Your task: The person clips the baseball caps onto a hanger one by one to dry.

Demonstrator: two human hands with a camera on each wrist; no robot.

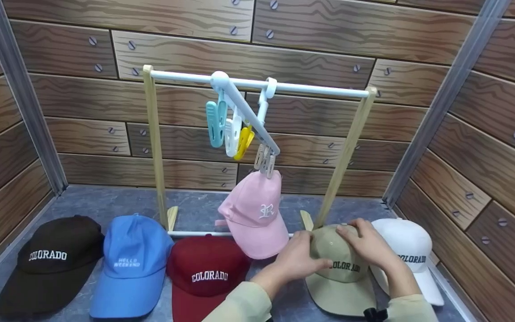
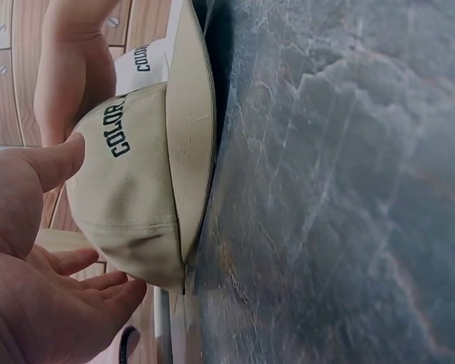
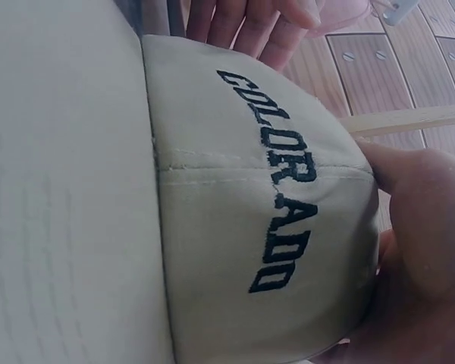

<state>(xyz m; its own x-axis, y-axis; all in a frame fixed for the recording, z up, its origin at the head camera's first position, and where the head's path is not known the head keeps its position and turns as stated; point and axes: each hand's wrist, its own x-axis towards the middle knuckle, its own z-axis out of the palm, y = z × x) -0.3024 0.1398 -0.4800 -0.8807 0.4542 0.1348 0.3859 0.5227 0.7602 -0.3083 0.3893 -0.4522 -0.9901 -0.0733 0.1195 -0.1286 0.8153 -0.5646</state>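
A khaki baseball cap [image 1: 335, 250] with dark COLORADO lettering rests on the grey marbled surface, brim toward me. My left hand [image 1: 292, 259] is at its left side, thumb reaching over the front of the crown. In the left wrist view this hand's fingers [image 2: 125, 292] are loosely spread beside the cap's lower side. My right hand [image 1: 369, 243] holds the crown from the right and back. The right wrist view shows the thumb [image 3: 387, 163] against the crown's top; the other fingers are mostly hidden behind the cap.
A pink cap [image 1: 255, 210] hangs from a clip hanger [image 1: 248, 112] on a wooden-post rack [image 1: 302, 88]. Black [image 1: 54, 264], blue [image 1: 132, 268] and dark red [image 1: 208, 268] caps lie left; a white cap [image 1: 405, 243] lies right. Plank-patterned walls enclose the surface.
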